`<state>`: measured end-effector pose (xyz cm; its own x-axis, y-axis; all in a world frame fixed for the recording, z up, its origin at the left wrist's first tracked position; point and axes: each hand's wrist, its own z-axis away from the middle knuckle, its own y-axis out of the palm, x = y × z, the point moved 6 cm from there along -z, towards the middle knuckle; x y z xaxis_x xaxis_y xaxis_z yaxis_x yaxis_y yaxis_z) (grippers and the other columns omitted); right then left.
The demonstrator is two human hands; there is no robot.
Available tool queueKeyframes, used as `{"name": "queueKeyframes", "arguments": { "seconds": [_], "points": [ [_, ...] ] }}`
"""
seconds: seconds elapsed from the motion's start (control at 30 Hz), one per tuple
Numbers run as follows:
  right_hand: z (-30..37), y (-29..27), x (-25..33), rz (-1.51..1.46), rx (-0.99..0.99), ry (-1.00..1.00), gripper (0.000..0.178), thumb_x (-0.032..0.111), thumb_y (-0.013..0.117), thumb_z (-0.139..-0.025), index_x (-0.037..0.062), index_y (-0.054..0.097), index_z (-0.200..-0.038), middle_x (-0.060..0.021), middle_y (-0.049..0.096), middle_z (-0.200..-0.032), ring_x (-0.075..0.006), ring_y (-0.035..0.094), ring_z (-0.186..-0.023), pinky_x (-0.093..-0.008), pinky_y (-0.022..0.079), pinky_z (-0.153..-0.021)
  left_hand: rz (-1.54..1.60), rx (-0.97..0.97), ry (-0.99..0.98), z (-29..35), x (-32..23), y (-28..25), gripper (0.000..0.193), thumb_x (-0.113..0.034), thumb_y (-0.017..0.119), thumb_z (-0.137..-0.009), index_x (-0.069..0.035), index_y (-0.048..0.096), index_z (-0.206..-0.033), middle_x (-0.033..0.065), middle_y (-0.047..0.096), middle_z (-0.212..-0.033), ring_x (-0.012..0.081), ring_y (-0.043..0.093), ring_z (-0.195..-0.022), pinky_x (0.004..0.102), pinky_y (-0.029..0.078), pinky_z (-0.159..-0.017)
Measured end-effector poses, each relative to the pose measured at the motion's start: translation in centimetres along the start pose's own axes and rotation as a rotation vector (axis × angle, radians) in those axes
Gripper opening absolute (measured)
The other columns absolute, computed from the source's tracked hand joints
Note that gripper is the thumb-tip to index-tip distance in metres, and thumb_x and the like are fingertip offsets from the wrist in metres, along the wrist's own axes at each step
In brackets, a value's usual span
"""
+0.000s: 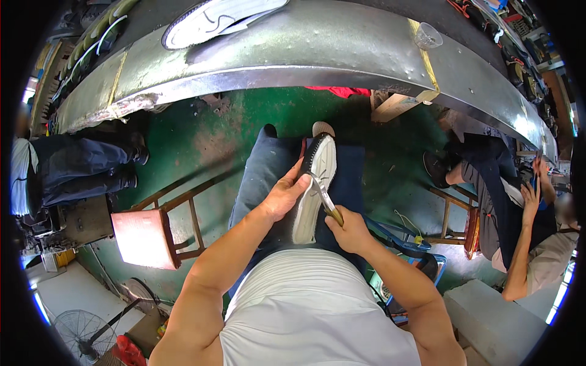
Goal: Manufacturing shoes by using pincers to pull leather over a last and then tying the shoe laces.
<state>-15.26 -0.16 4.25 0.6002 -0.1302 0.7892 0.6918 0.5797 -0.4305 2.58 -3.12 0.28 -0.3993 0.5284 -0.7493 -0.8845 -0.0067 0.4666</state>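
A shoe upper on its last (325,160), white underside up and dark round the edge, lies lengthwise over my lap. My left hand (287,194) grips its left side near the middle, with the thumb on the edge and the fingers partly hidden beneath. My right hand (349,230) is closed round the yellowish-brown handle of metal pincers (321,193). The curved metal head of the pincers reaches to the shoe's edge beside my left thumb; whether its jaws grip the material cannot be made out.
Ahead runs a metal-edged bench (274,52) bearing another shoe (226,21) and a clear plastic cup (428,36). Wooden stools (143,238) stand on both sides. A person (528,201) sits at right, another (79,165) at left. A fan (85,341) is lower left.
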Motion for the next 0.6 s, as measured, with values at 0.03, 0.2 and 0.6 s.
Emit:
{"name": "queueKeyframes", "arguments": {
  "seconds": [0.03,0.2,0.6],
  "points": [
    [-0.1,-0.3,0.0,-0.020,0.034,0.002,0.030,0.023,0.061,-0.095,-0.0013,0.061,-0.113,-0.0203,0.068,-0.088,-0.0375,0.068,-0.078,-0.0438,0.053,-0.069,-0.077,0.015,0.025,-0.3,-0.1,-0.2,0.072,-0.038,0.060,-0.101,-0.009,0.027,-0.158,0.0050,0.045,-0.151,0.0163,0.042,-0.135,0.0324,0.031,-0.115],
    [-0.1,-0.3,-0.1,-0.569,0.275,0.266,0.025,0.020,0.056,-0.100,-0.0005,0.060,-0.114,-0.0067,0.063,-0.084,-0.0133,0.060,-0.069,-0.0275,0.048,-0.054,-0.036,-0.036,0.065,0.1,-0.4,0.7,0.067,-0.026,0.059,-0.102,-0.008,0.027,-0.158,0.0060,0.047,-0.149,0.0150,0.043,-0.134,0.0307,0.032,-0.113],
    [1.3,-0.4,-3.5,-1.225,0.594,0.357,0.041,0.018,0.062,-0.099,-0.0081,0.051,-0.128,-0.0148,0.067,-0.105,-0.0245,0.070,-0.096,-0.0303,0.063,-0.061,-1.139,-0.034,0.423,1.1,-4.5,3.7,0.042,-0.009,0.048,-0.101,-0.007,0.049,-0.144,0.0241,0.061,-0.121,0.0364,0.063,-0.109,0.0374,0.052,-0.092]
  ]
}}
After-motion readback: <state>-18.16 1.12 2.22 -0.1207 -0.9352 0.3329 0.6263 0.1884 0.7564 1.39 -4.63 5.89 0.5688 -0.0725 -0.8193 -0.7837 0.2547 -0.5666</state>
